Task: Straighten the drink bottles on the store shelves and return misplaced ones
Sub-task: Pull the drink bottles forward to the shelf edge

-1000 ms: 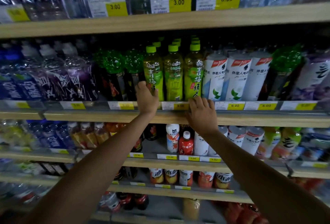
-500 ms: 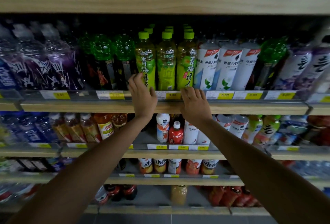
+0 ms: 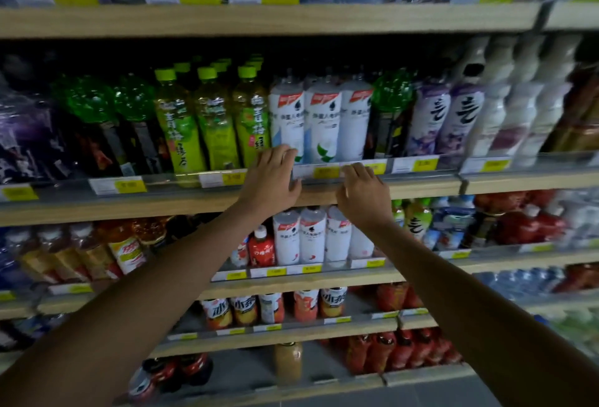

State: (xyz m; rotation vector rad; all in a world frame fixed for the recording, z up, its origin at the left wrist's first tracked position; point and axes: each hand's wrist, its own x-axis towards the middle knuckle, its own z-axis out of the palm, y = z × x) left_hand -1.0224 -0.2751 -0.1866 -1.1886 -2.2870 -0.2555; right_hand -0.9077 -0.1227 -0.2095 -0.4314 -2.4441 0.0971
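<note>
Both hands are resting on the front rail of the middle shelf, right below the white bottles. The left hand is lying open, with its fingers spread over the clear strip under the first white bottle. The right hand is also open and flat, with its fingertips touching the price tags under the white bottles. Neither hand is holding a bottle.

The step looks like checking and tidying this row. The white bottles are standing straight and side by side just above the rail. The green tea bottles are standing to the left of the white bottles, and they are leaning a little. One dark bottle with a green top is sitting just right of the white bottles, and it may be in the wrong spot, though that is only a guess.

Next, a hand will probably need to lift over the rail, close around one bottle, and turn or move it without bumping the ones beside it.

Compared with a moment ago, both hands are sliding to the right along the rail. They were under the green tea bottles, and now they are under the white bottles.
</note>
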